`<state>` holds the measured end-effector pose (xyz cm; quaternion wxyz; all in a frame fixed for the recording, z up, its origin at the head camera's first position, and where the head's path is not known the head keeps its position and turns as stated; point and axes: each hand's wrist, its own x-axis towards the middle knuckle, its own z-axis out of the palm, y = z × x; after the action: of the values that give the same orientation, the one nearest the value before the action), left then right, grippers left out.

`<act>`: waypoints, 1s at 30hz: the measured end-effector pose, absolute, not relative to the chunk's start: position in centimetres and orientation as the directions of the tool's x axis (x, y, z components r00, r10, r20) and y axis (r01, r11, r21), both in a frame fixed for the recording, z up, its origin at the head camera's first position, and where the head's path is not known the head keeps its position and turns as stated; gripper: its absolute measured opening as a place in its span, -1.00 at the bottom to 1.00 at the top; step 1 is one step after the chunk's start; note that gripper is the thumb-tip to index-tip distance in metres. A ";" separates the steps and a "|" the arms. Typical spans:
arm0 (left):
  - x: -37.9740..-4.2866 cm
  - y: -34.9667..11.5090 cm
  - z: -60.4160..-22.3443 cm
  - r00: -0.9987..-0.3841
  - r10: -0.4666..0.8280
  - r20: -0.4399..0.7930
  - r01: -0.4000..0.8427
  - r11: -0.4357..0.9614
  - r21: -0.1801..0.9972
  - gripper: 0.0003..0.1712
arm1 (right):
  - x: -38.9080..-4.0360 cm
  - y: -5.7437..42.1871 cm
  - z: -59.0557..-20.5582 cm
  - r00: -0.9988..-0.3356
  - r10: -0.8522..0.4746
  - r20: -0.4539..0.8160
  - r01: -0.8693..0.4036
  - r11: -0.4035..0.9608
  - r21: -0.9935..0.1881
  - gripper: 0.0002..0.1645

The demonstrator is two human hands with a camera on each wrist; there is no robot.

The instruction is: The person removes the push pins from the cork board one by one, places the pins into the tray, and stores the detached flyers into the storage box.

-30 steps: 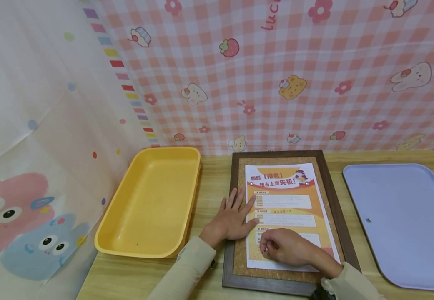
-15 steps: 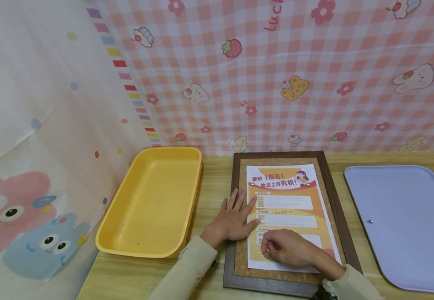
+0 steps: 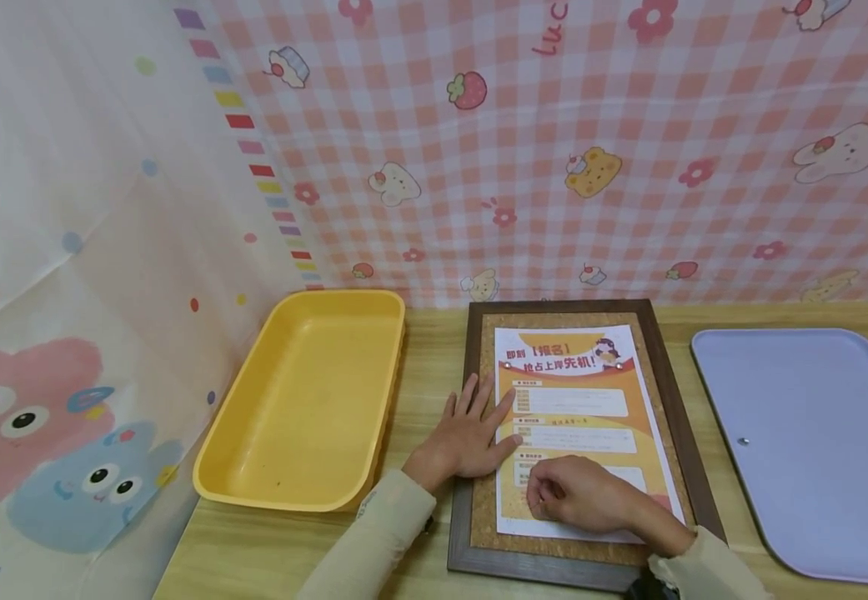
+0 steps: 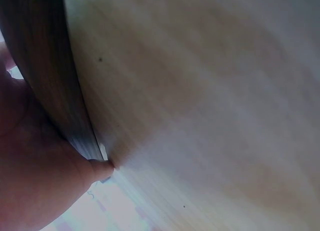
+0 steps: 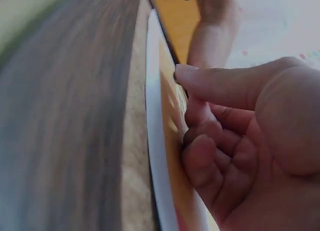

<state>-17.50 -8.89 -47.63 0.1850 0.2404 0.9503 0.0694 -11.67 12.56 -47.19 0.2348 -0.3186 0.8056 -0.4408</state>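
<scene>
**Two hands at a printed sheet on a framed corkboard**

Nearest are two pale sleeves (image 3: pixel 373 542), with a dark thing at the right wrist, partly cut off by the lower edge of the head view. The right hand (image 3: pixel 584 497) is over the lower part of the printed sheet (image 3: pixel 572 421), its fingers curled in and the thumb tip brought close to the index finger. Whether anything small is pinched there cannot be told, even from the right wrist view.

A little farther in, the left hand (image 3: pixel 467 439) lies flat with fingers spread, across the left rail of the dark wooden frame (image 3: pixel 679 433) and onto the sheet's left edge. The sheet lies on the cork (image 3: pixel 484 517) inside that frame, leaving a cork margin around it. Its orange print holds three white boxes, with a headline and a cartoon figure at the top; a small silvery stud (image 3: pixel 509 365) sits near each upper corner.

Well apart on either side of the frame are a yellow tray (image 3: pixel 306 400) to the left and a lilac tray (image 3: pixel 816 400) to the right, with a shiny bead-like piece (image 3: pixel 743 442) near its left edge. All rest on a wood-grain table (image 3: pixel 434 350). Behind hangs pink checked cloth (image 3: pixel 524 125) with strawberries and cupcakes; white cloth (image 3: pixel 28 100) with cartoon stars hangs at left.
</scene>
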 end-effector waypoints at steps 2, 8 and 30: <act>-17.6 -9.0 -47.6 -0.814 0.483 -0.322 0.432 0.875 0.220 -0.21 | -11.7 12.9 -47.1 -0.677 -0.729 -0.100 -0.273 0.374 -0.886 -0.79; -17.8 -9.2 -47.6 -0.814 0.485 -0.320 0.427 0.873 0.235 -0.21 | -11.8 13.3 -47.1 -0.692 -0.713 -0.109 -0.176 0.314 -0.933 -0.87; -17.9 -8.8 -48.3 -0.811 0.482 -0.332 0.422 0.874 0.239 -0.19 | -11.3 13.5 -46.6 -0.766 -0.637 -0.082 -0.197 0.355 -0.914 -0.75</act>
<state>-17.89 -8.82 -48.32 0.1944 0.2384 0.9484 0.0770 -11.33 13.46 -46.61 0.2186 -0.2630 0.7936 -0.5032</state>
